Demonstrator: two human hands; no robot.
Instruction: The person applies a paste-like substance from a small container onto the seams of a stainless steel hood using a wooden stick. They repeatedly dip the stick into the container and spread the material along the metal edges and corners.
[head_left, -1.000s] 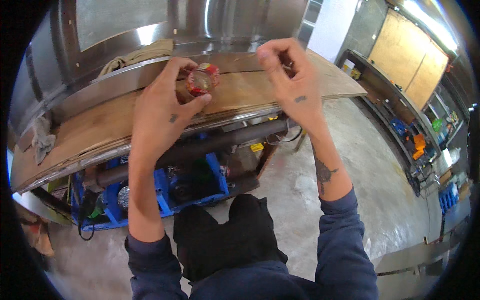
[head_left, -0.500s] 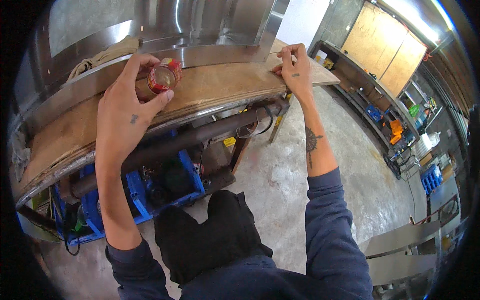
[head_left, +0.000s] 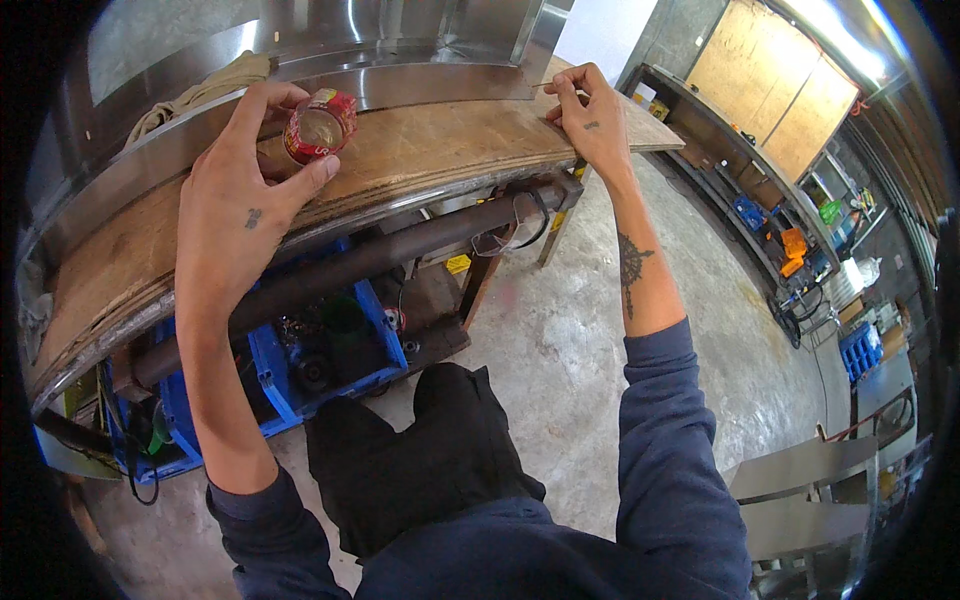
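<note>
My left hand [head_left: 235, 200] is raised over the near edge of the wooden bench top [head_left: 430, 140]. Its thumb and fingers grip a small round container [head_left: 322, 125] with a red and yellow printed wrap and a pale, see-through round face turned toward me. Farther right, my right hand [head_left: 592, 118] is above the bench's right part, thumb and forefinger pinched together. A thin, stick-like piece [head_left: 543, 84] juts from that pinch to the left, too fine to identify. The remaining fingers are curled in.
A shiny sheet-metal piece [head_left: 420, 85] stands along the back of the bench, with a tan cloth [head_left: 205, 92] at its left. Blue bins [head_left: 375, 335] holding dark parts sit below, under a thick pipe [head_left: 400, 245]. Safety glasses [head_left: 510, 235] hang beneath the bench edge. Shelving [head_left: 740, 170] lines the right.
My left hand has shifted slightly up and left with the container, which is tilted a little differently. My right hand is slightly higher, and the thin piece at its fingertips shows more clearly.
</note>
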